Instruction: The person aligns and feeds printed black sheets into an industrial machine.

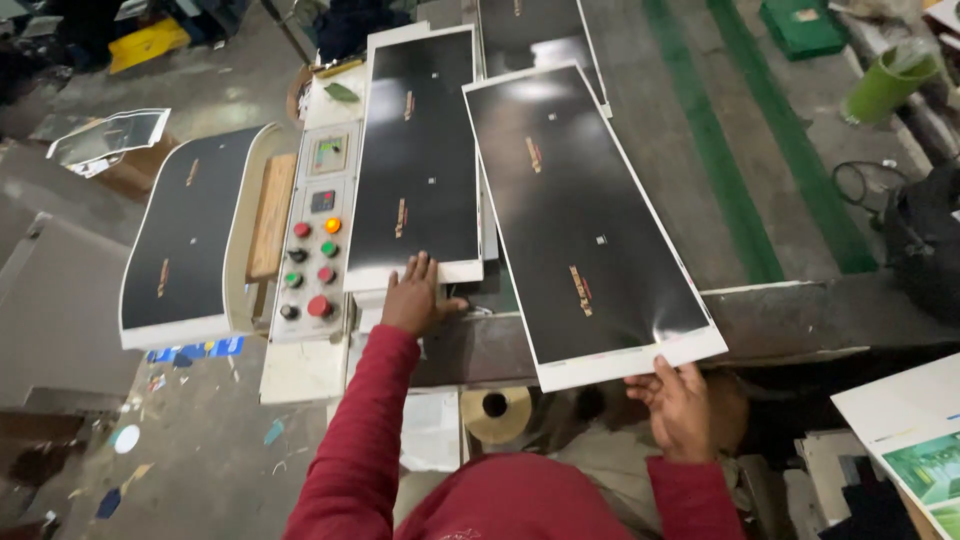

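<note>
1. Head view: right hand (682,402) pinches the near edge of a glossy black printed sheet (585,215); long axis runs away from the person, far end tilted left.
2. Left hand (412,296) lies flat, fingers spread, on the near edge of a second black sheet (420,160) beside the button panel (312,245).

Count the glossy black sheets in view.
4: one in the right hand, one under the left hand, one at far left, one at top. More may be stacked beneath.

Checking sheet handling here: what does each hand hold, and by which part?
The right hand holds the black sheet by its white near edge. The left hand holds nothing, resting flat on another sheet's near edge.
</note>
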